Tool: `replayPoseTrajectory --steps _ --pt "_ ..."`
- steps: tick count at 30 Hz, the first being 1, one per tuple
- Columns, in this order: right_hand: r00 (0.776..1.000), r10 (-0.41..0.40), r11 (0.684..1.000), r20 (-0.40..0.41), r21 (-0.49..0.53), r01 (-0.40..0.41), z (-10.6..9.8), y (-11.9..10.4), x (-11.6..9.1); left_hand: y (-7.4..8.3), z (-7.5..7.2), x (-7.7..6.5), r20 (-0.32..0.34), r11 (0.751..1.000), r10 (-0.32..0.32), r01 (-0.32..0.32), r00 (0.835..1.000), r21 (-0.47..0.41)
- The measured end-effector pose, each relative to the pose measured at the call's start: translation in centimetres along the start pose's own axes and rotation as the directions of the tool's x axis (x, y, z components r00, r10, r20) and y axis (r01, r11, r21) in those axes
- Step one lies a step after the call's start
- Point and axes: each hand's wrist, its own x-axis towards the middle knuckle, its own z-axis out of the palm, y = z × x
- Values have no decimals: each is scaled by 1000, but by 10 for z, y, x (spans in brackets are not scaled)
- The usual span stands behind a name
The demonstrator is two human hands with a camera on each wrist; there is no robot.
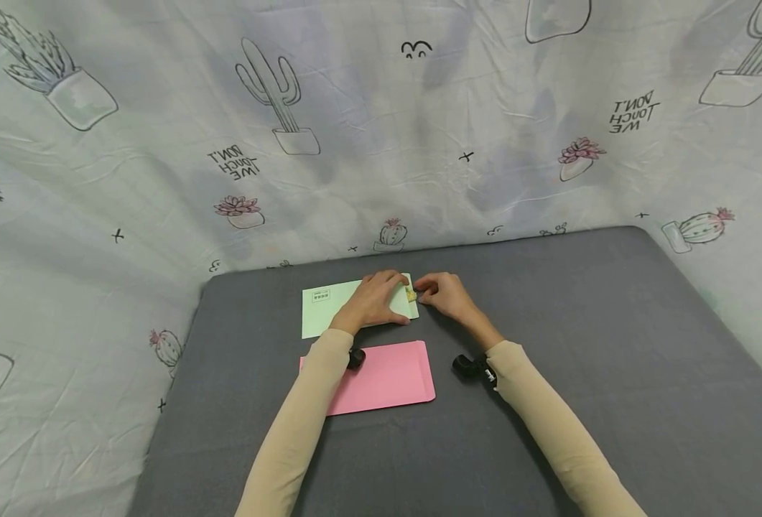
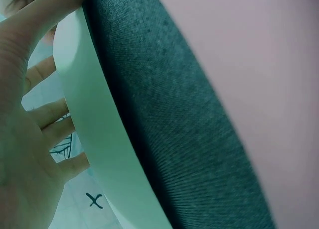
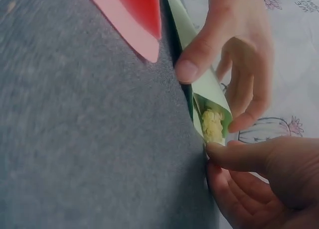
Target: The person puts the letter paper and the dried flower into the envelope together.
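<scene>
A pale green envelope [image 1: 319, 316] lies on the grey table with its mouth to the right. My left hand [image 1: 373, 298] spans it near that end, thumb at the near edge and fingers at the far edge, so the mouth bulges apart. Inside the mouth shows a small, crinkled yellow thing [image 3: 213, 124]; its kind is unclear. At the flap, my right hand [image 1: 447, 296] pinches the envelope's end between thumb and fingers, right beside the yellow thing. The right fingertips partly hide the flap. Nearer to me is a pink envelope [image 1: 393, 377], lying flat under the left forearm.
Grey cloth covers the table [image 1: 613, 373]. A white curtain [image 1: 381, 143] printed with cacti hangs along its far side and to both sides. Each wrist bears a black camera [image 1: 467, 368].
</scene>
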Motion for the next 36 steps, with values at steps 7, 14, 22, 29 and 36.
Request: replayPoseTrajectory --steps 7,14,22,29,36 --pt "999 -40 999 2 7 40 5 -3 2 1 1 -1 -5 1000 -2 2 1000 -2" --pt "997 -70 997 -29 12 71 9 -3 2 2 0 -2 -17 1000 0 -1 1000 -15" --pt "998 20 991 -60 134 -12 17 -5 3 1 3 -3 -35 1000 12 -12 999 -8" --pt "993 116 971 -15 212 -110 22 -9 4 2 3 -2 -6 1000 -9 9 1000 17" --pt "987 161 951 19 263 -160 24 -12 3 2 4 -2 -11 1000 2 -2 1000 19"
